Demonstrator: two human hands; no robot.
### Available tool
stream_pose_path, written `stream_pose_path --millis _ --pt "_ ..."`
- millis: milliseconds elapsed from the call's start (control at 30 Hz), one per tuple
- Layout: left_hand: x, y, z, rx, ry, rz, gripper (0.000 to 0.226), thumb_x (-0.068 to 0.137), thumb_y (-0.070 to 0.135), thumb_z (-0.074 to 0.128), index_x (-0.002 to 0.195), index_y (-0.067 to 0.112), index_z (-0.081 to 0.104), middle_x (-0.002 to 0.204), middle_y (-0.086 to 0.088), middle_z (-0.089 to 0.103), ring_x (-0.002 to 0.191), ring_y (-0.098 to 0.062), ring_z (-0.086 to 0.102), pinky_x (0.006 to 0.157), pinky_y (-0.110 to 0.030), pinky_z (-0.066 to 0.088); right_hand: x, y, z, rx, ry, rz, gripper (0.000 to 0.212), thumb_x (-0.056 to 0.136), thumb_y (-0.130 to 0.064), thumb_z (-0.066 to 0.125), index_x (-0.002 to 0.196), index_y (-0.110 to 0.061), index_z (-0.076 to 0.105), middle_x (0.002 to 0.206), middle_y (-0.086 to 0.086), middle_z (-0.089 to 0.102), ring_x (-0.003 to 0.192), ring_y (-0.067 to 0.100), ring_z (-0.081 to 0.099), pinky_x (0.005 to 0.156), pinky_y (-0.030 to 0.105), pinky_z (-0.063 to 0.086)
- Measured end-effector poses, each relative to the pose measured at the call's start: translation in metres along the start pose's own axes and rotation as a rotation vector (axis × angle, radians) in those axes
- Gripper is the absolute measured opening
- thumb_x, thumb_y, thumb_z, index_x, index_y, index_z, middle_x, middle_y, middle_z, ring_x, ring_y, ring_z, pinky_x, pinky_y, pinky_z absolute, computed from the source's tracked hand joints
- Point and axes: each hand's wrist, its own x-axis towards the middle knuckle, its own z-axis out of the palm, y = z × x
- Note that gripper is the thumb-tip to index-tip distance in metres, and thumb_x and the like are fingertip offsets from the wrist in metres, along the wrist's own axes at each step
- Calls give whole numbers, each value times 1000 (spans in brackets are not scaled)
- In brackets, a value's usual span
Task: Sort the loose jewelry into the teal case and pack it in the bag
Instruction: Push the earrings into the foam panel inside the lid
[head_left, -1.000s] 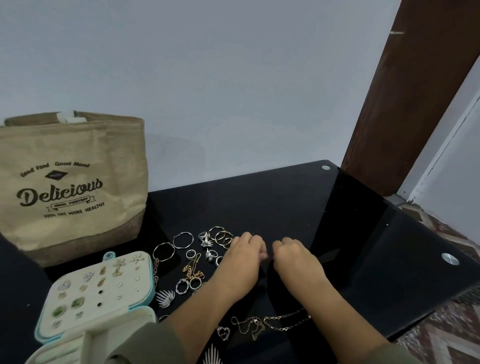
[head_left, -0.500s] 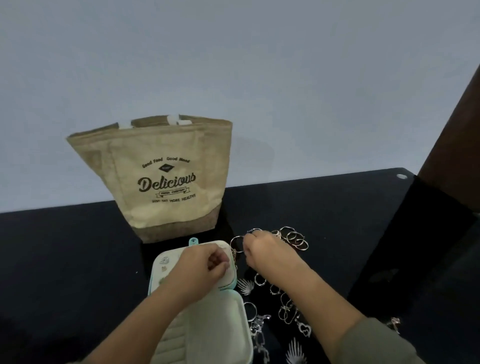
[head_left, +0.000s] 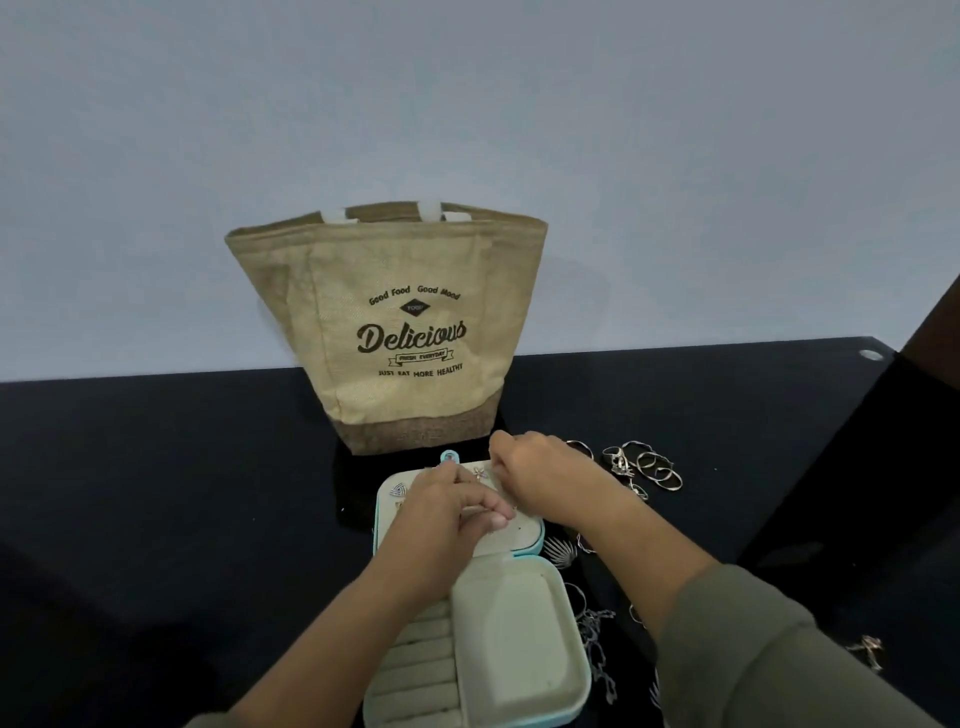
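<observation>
Head view: the open teal case with cream lining (head_left: 519, 649) lies on the black glass desk (head_left: 156, 493), at 6 o'clock from the tan jute bag (head_left: 384, 338). Over its earring panel the left hand (head_left: 447, 514) and the right hand (head_left: 540, 478) have curled fingers; whether they pinch something I cannot tell. Loose metal rings (head_left: 658, 469) lie at 3 o'clock from the hands.

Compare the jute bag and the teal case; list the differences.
The jute bag stands upright; the teal case lies open. The bag is tan with printed lettering; the case is teal outside, cream inside. The bag dwarfs the case. Both sit on the black table.
</observation>
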Motion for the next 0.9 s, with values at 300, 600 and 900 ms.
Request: stream_pose_path --millis 300,600,900 --pt "-2 6 10 106 -14 68 17 92 19 64 103 24 76 100 11 70 98 -7 56 93 -20 39 -4 -3 -10 8 0 13 18 101 -20 36 110 -8 47 103 8 60 91 28 57 69 31 31" --pt "-3 9 13 129 -64 137 20 93 13 60 102 26 71 92 11 67 93 -12 55 88 -24 42 -7 -1 -15 192 0 58 8 98 -16 40 95 -13 46 82 2 54 74 24 52 63 37 42" --pt "0 19 10 256 -132 53 27 94 17 55 91 34 34 90 5 54 87 -12 47 81 -35 46 -8 2 -20 245 -28 71 4 92 -15 44 95 -13 47 86 7 60 76 27 56 65 42 49"
